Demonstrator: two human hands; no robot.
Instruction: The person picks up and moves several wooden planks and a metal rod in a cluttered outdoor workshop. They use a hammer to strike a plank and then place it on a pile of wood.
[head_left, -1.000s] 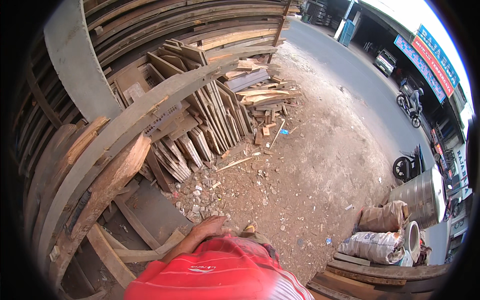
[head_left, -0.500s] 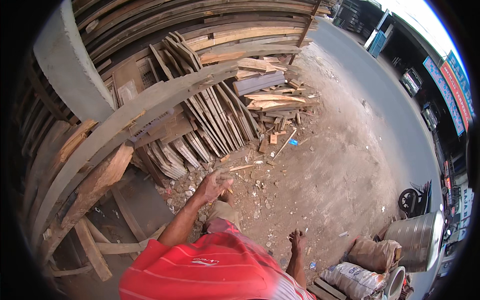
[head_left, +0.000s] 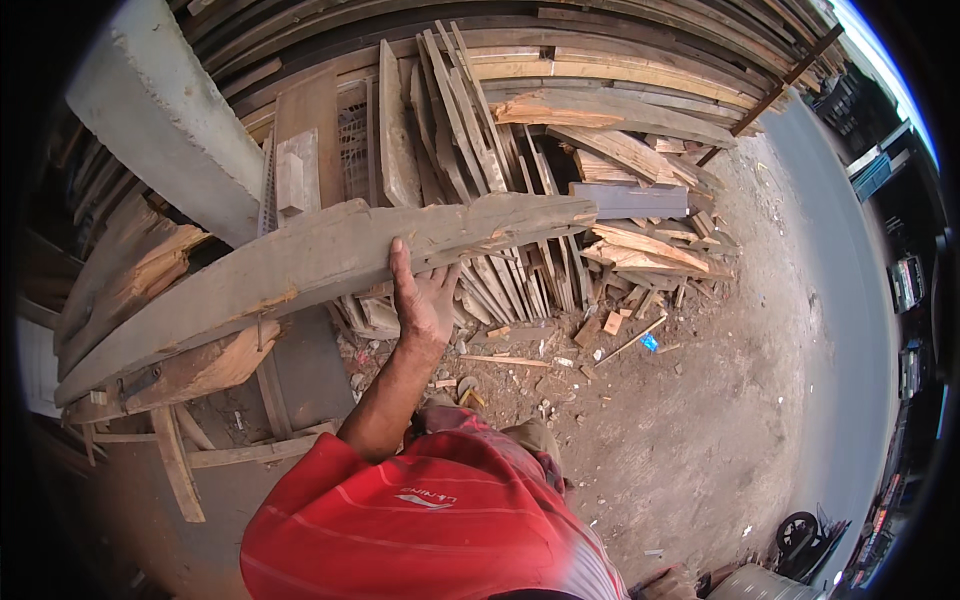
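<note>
A long, weathered wooden plank [head_left: 310, 255] with a chipped upper edge crosses from the lower left to the middle, in front of the lumber. My left hand [head_left: 424, 300] is closed on its lower edge, thumb up along the near face and fingertips partly hidden at the underside. Beneath the plank's left part lies a rough, split timber [head_left: 205, 372], on top of a wooden trestle [head_left: 178, 465]. My right hand is out of view.
Thin boards [head_left: 452, 110] lean against a rack of long planks [head_left: 640, 70]. Splintered offcuts [head_left: 650, 250] are heaped right of the plank's end. A concrete pillar [head_left: 165, 130] stands at left. Wood scraps litter the dirt ground [head_left: 690, 420]; a road [head_left: 850, 270] runs along the right.
My left hand has moved forward and up from over the ground onto the plank. My right hand has left the view. The view has shifted, so the scene appears turned.
</note>
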